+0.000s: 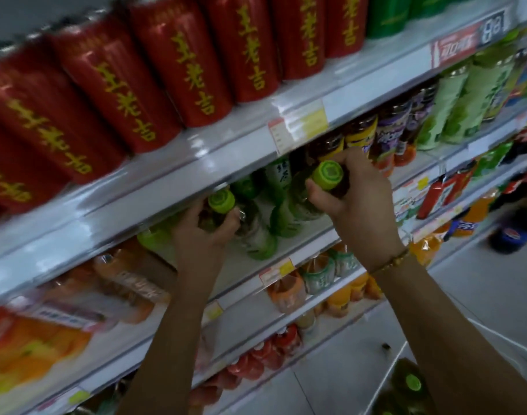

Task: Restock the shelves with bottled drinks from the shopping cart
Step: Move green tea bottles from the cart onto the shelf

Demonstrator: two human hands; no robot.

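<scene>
My left hand [202, 232] grips a green-capped tea bottle [222, 200] by its neck, its body leaning in over the second shelf [310, 235]. My right hand [358, 199] holds a second green-capped bottle [328, 175] the same way, a little higher and to the right, at that shelf's opening. Behind both, several green-labelled bottles [283, 211] stand on the white shelf board. At the bottom right the white shopping cart [397, 357] shows its rim, with more green-capped bottles [412, 381] inside.
Red cans [166, 73] fill the top shelf just above my hands. Purple and pale green bottles [454, 109] stand to the right. Orange drinks [289, 292] and red-capped bottles [274, 351] fill the lower shelves. Price tags [298, 127] hang on the shelf edges.
</scene>
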